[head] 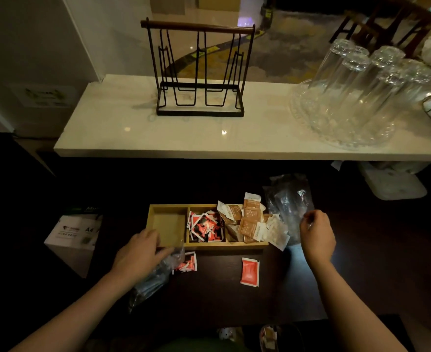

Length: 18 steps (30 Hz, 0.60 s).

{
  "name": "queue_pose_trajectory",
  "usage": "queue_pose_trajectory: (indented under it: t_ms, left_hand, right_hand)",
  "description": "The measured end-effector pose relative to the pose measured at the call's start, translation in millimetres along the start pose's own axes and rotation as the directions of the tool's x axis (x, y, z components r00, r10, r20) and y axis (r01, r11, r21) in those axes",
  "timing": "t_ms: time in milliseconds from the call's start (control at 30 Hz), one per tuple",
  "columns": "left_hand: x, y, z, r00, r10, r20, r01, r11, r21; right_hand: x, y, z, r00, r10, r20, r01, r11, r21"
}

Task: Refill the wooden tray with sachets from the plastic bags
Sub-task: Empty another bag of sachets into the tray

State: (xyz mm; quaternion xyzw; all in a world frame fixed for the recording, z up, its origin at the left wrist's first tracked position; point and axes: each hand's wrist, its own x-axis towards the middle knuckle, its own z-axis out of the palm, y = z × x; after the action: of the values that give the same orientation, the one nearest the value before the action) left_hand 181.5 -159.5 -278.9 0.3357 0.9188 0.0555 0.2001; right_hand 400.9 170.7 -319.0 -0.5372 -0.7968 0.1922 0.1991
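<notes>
A wooden tray (209,246) with three compartments lies on the dark table. Its left compartment is bare, the middle holds red, black and white sachets (205,227), and the right is heaped with brown sachets (248,219) that spill over its edge. My left hand (139,254) rests at the tray's front left corner, gripping a clear plastic bag (153,278) with red sachets (186,265) at its mouth. My right hand (317,233) pinches the edge of a second clear plastic bag (287,201) lying right of the tray. A single red sachet (250,271) lies loose in front of the tray.
A marble shelf (209,138) above the table carries a black wire rack (199,72) and upturned glasses on a glass tray (349,102). A white paper ream box (73,237) stands to the left. A white container (395,184) sits under the shelf at right.
</notes>
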Motion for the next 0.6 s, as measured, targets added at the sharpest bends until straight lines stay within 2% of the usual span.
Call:
queue_pose_trajectory:
  t_ms: [67, 167, 300, 367, 433, 500, 533, 567, 600]
  left_hand:
    - [-9, -9, 16, 0.993, -0.042, 0.112, 0.037, 0.998, 0.052]
    - [-21, -15, 35, 0.996, -0.046, 0.078, 0.035, 0.990, 0.135]
    - [-26, -23, 39, 0.998, -0.016, -0.061, 0.019, 0.998, 0.056]
    - [-26, -25, 34, 0.996, -0.010, -0.093, 0.012, 1.000, 0.023]
    - [-28, -25, 29, 0.992, -0.012, -0.122, 0.010, 1.000, -0.016]
    - [-31, -24, 23, 0.988, -0.003, -0.153, -0.004, 0.999, -0.051]
    - [-33, -23, 21, 0.985, 0.013, -0.171, -0.024, 0.998, -0.063]
    - [-35, -23, 20, 0.982, 0.037, -0.188, -0.052, 0.996, -0.076]
    - [-38, -22, 20, 0.979, 0.061, -0.197, -0.080, 0.993, -0.090]
  right_hand:
    - [-1, 11, 5, 0.997, 0.004, 0.078, 0.003, 0.996, -0.093]
    - [-5, 18, 9, 0.986, 0.045, 0.163, -0.016, 0.985, -0.174]
    - [-14, 1, 6, 0.999, 0.029, 0.036, -0.022, 0.986, -0.168]
    - [-20, -15, 4, 0.999, -0.042, -0.014, 0.040, 0.992, -0.123]
    - [-31, -37, 6, 0.988, -0.153, 0.006, 0.153, 0.987, -0.039]
    - [-51, -66, 9, 0.956, -0.269, 0.116, 0.252, 0.957, 0.141]
    - [-65, -82, 11, 0.925, -0.307, 0.225, 0.253, 0.938, 0.237]
    - [-79, -99, 13, 0.873, -0.325, 0.364, 0.215, 0.926, 0.311]
    - [-95, -116, 15, 0.790, -0.321, 0.523, 0.148, 0.927, 0.346]
